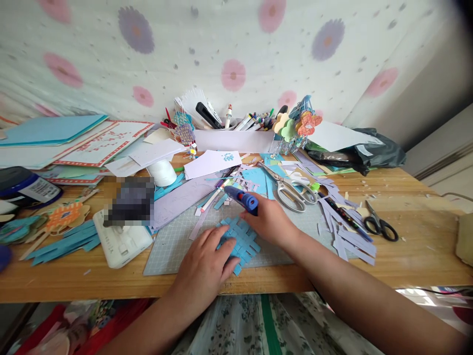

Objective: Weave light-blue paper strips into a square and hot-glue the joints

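A woven mat of light-blue paper strips (242,241) lies on the grey cutting mat (166,251) in front of me. My left hand (207,254) rests on its left side, fingers spread and pressing down. My right hand (271,219) is closed around a dark-blue, long-bodied tool (242,198) with a round end; its exact kind I cannot make out. The tool points away to the upper left, above the cutting mat, and the hand is at the woven piece's upper right edge. Beyond the right hand lie large silver scissors (290,192), blades pointing away.
Lilac paper strips (343,227) and small black-handled scissors (380,228) lie to the right. On the left are a white device (120,241), blue strips (68,241) and a thread spool (162,172). A pen holder (232,140) stands at the back, beside stacked paper sheets (51,130).
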